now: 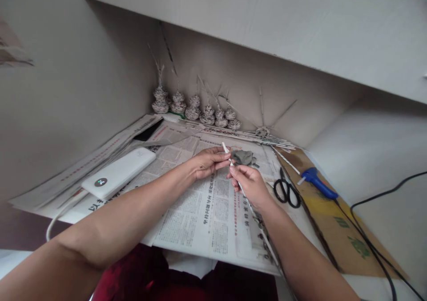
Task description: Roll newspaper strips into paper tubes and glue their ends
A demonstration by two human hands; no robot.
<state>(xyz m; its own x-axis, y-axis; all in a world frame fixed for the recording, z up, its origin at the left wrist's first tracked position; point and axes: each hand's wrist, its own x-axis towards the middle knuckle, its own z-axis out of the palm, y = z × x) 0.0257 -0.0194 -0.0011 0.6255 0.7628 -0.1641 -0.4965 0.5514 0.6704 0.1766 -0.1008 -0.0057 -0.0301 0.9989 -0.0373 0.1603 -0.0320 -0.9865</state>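
Note:
A long, thin rolled paper tube (225, 148) slants through both hands above the newspaper (187, 216). Near its white upper end, my left hand (211, 162) pinches it between thumb and fingers. My right hand (251, 184) is closed around the tube just below, thumb on top. From there the tube runs down along my right forearm toward the lower edge of the view. Behind my fingers lies a crumpled grey cloth (244, 157). Black-handled scissors (286, 192) rest to the right of my right hand.
A blue glue gun (318, 184) lies on cardboard (333, 221), its black cable (373, 197) trailing right. On the left is a white power bank (119, 172). Several woven gourd shapes (192, 108) line the back wall, behind loose paper tubes (247, 137). A white panel (253, 29) overhangs the table.

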